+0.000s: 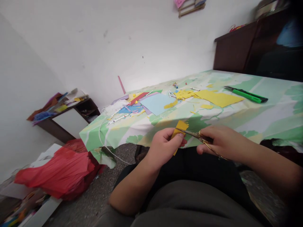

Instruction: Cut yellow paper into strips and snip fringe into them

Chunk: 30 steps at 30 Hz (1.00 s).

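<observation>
My left hand (164, 145) pinches a strip of yellow paper (181, 125) between thumb and fingers, just in front of the table's near edge. Thin cuts fringe the strip's upper right end. A pair of gold-handled scissors (197, 135) is in my right hand (221, 142), its fingers wrapped round the handles. The blades point left and lie across the paper strip, close to my left thumb. Whether the blades are fully closed on the paper is hard to see.
A patterned cloth covers the table (243, 118). On it lie a yellow sheet (220, 97), a light blue sheet (156, 103), yellow scraps (184, 94) and a green utility knife (248, 94). A white cord (104, 143) hangs over the left edge. Red plastic bags (56, 171) rest on the floor.
</observation>
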Motion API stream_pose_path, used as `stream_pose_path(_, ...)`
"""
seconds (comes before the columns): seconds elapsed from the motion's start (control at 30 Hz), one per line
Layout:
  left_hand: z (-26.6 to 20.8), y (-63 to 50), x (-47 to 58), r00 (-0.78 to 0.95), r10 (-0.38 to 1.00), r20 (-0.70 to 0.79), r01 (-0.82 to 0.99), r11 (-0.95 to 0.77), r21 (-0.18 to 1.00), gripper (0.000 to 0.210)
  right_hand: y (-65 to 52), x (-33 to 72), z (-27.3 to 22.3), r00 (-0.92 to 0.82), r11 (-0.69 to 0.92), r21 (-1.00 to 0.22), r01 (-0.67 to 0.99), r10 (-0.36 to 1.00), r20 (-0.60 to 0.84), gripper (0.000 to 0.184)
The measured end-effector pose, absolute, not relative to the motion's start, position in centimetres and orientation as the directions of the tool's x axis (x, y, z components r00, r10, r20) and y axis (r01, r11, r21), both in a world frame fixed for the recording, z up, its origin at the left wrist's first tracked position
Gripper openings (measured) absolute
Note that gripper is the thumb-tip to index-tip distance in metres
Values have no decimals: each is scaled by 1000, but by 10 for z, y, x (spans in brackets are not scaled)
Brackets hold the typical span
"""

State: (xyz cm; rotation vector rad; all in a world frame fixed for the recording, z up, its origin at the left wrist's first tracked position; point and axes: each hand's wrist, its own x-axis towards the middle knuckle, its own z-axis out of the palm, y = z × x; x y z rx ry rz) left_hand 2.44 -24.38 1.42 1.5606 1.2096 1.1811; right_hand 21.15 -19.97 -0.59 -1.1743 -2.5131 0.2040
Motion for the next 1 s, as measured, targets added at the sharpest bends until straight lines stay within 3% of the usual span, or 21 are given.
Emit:
stream_pose_path(0.47, 15, -244, 27, 43, 976, 215, 261, -219, 940, 19, -204, 210, -4, -609, 673, -228, 703, 736, 294, 41)
stream_pose_path(0.77, 13, -245, 25, 49, 968, 246, 331, -248, 910, 18, -203, 209, -7, -645, 706, -260, 659, 708, 288, 45)
stream_pose_path(1.0, 10, -243, 22, 50, 978, 200, 288, -206, 935, 20, -201, 206, -9, -627, 686, -248, 684, 727, 281, 50)
